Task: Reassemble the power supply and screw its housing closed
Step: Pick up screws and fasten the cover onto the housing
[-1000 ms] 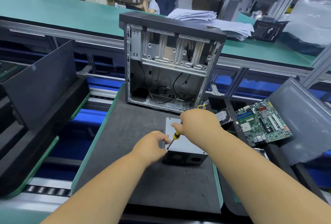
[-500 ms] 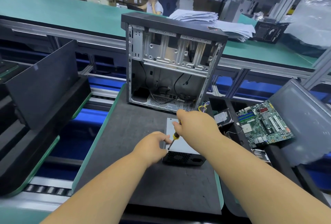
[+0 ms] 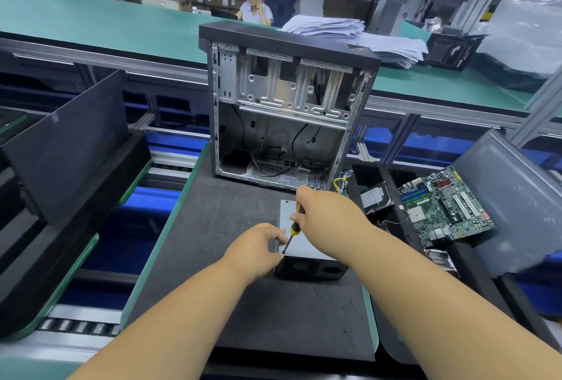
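Head view looks down on the power supply (image 3: pixel 307 246) lying on the dark mat (image 3: pixel 231 303) before the open computer case (image 3: pixel 286 112) — the left hand (image 3: pixel 254 250) grips its near-left corner, the right hand (image 3: pixel 327 215) curls round a screwdriver (image 3: pixel 292 231), tip on that corner

Power supply (image 3: pixel 304 240) on the surface (image 3: pixel 213 258), before the open computer case (image 3: pixel 286 112); circuit board (image 3: pixel 447 206) right of both.
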A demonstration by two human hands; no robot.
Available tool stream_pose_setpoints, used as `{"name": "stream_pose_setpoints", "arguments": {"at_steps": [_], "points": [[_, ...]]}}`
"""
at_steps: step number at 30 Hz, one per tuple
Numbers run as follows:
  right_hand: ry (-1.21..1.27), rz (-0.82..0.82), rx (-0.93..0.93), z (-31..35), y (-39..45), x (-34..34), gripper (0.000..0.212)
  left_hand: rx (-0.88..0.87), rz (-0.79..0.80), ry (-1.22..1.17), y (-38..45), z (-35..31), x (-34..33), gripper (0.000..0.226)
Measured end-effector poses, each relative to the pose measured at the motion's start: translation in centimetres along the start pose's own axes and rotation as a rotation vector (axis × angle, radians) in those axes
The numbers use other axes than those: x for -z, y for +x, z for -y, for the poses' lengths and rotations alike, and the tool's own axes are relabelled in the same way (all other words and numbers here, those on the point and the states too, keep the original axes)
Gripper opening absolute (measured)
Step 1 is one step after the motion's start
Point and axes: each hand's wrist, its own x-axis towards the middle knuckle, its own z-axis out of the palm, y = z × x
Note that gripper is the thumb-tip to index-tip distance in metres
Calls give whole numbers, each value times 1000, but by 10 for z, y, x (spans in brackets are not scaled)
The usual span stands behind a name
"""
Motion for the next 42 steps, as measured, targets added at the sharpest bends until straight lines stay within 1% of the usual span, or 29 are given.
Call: {"name": "stream_pose_setpoints", "arguments": {"at_steps": [6, 12, 14, 16, 18, 20, 23, 24, 26, 28, 31, 32, 33, 35, 37, 39, 42], "points": [[16, -14, -71, 6, 3, -4, 22, -14, -6, 10, 1, -1, 0, 27], [113, -83, -39, 2, -4, -6, 22, -29, -25, 107, 1, 0, 0, 28], [142, -116, -69, -6, -7, -8, 24, -35, -39, 156, 1, 1, 0, 24], [206, -179, -143, -18, -10, -8, 23, -58, -43, 216, 1, 1, 0, 24], [369, -246, -257, -32, -13, -8, 23, -86, -32, 261, 3, 1, 2, 24], [637, -281, -394, -49, -14, -8, 21, -95, -22, 272, 5, 0, 2, 24], [1116, -270, -561, -80, -14, -13, 15, -95, -20, 255, 8, 0, 3, 24], [1238, -261, -601, -91, -14, -16, 12, -96, -12, 241, 8, -1, 4, 23], [1351, -241, -659, -111, -18, -25, 9, -102, 6, 199, 9, -4, 8, 21], [1329, -216, -669, -127, -26, -39, 9, -85, -43, 126, 6, -10, 13, 22], [1252, -203, -669, -143, -37, -65, 4, -53, -200, -33, 0, -21, 19, 16], [1172, -206, -700, -147, -40, -75, 2, -50, -234, -63, -2, -25, 20, 15], [1052, -198, -743, -150, -42, -85, 8, -43, -256, -87, -3, -29, 21, 14], [829, -122, -787, -154, -45, -102, 16, -23, -271, -133, -4, -37, 23, 14], [712, -29, -757, -153, -46, -116, 18, -8, -275, -155, -4, -44, 23, 14], [663, 23, -723, -151, -46, -129, 15, 3, -284, -158, -3, -47, 20, 14], [681, 79, -684, -146, -42, -142, 14, 30, -282, -177, -2, -47, 14, 16]]}}
